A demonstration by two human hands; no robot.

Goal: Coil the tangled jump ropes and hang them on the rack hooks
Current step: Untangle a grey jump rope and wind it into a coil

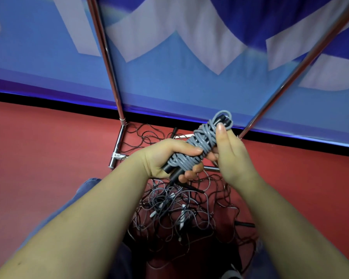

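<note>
Gripping the grey jump rope (197,147) bundle's lower end, the left hand (165,158) clenches its handles; right hand (230,150) steadies its 1 o'clock end, fingers straight. Light, springy cord probably unwinds unless squeezed mid-coil.

Both hands raised together: left (165,158) curled gripping, right (230,150) fingers extended.
</note>
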